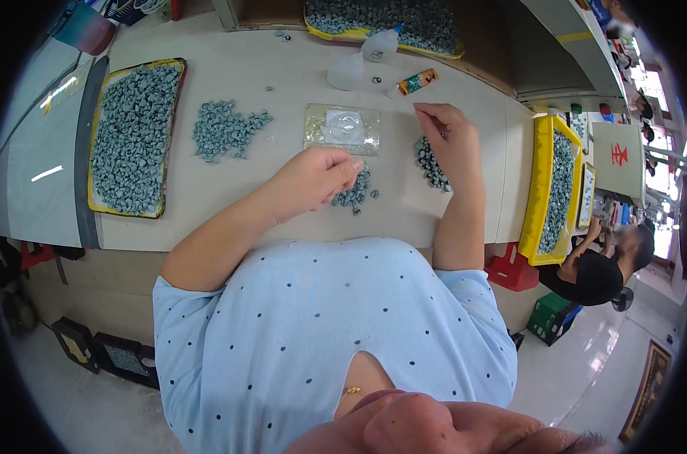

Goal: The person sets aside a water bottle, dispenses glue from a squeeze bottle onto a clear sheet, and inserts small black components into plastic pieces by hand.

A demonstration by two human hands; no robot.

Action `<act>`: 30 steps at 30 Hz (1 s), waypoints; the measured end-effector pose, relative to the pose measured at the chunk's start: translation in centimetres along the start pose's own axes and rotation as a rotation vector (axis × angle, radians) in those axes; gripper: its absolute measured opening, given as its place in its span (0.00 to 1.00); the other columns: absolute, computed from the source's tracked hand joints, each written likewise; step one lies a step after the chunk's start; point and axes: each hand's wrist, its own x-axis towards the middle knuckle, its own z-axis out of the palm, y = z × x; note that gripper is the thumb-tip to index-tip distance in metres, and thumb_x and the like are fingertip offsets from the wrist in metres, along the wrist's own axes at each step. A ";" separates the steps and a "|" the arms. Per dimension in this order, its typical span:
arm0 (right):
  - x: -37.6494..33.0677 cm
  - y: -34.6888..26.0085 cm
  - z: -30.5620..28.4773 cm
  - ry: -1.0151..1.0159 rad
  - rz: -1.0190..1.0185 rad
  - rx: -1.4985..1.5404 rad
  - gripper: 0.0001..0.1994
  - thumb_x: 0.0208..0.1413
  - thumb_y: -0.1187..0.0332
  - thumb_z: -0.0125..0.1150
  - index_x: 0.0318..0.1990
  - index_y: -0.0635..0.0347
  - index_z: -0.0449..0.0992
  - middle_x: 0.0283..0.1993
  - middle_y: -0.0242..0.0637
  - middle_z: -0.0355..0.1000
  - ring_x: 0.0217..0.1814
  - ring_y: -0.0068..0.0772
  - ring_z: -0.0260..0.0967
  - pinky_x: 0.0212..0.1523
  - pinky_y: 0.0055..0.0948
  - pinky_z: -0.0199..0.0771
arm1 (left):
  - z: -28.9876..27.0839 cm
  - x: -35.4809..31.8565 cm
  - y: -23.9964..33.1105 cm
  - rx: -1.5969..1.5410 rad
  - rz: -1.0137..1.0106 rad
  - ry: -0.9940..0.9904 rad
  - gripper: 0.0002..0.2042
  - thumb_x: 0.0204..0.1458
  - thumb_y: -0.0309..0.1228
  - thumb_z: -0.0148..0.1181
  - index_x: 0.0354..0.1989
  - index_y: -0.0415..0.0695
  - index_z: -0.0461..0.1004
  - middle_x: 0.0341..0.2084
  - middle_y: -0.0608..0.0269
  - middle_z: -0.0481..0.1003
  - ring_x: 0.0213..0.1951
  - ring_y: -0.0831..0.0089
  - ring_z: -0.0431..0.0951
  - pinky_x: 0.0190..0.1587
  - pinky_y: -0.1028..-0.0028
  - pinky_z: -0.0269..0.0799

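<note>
My left hand is closed in a pinch above a small pile of grey-green pieces; whatever its fingertips hold is too small to make out. My right hand hovers over another pile of darker pieces, partly covering it. Its thumb and fingers come together in a pinch, and I cannot tell what is between them. Between and beyond the hands lies a clear flat pad with a white sheet bearing a round mark. A larger loose heap of grey-green pieces spreads to the left.
A yellow-edged tray full of pieces stands at left, another at the back. A yellow crate sits at right. Two white squeeze bottles and an orange-green tube are behind the pad. A co-worker sits far right.
</note>
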 end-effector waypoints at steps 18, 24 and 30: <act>-1.1 -0.6 0.1 -0.226 0.015 -0.149 0.10 0.45 0.79 0.59 0.38 0.65 0.75 0.33 0.41 0.72 0.33 0.32 0.71 0.35 0.25 0.70 | -1.2 0.0 0.7 -0.455 0.065 0.061 0.11 0.58 0.28 0.44 0.43 0.35 0.70 0.25 0.72 0.62 0.20 0.88 0.55 0.18 0.85 0.50; -1.5 -2.6 2.1 -0.208 -0.180 0.172 0.10 0.45 0.80 0.59 0.37 0.61 0.77 0.36 0.37 0.72 0.35 0.27 0.71 0.36 0.23 0.71 | -0.9 0.7 -0.5 -0.385 0.118 0.062 0.10 0.58 0.28 0.46 0.44 0.37 0.71 0.27 0.71 0.65 0.20 0.88 0.56 0.20 0.86 0.51; -2.1 -3.4 3.4 -0.127 -0.392 0.327 0.10 0.43 0.81 0.62 0.35 0.60 0.78 0.36 0.35 0.73 0.35 0.27 0.71 0.37 0.22 0.71 | -0.5 1.0 -0.3 -0.348 0.107 0.036 0.09 0.58 0.29 0.49 0.42 0.39 0.71 0.27 0.69 0.69 0.19 0.88 0.56 0.18 0.85 0.51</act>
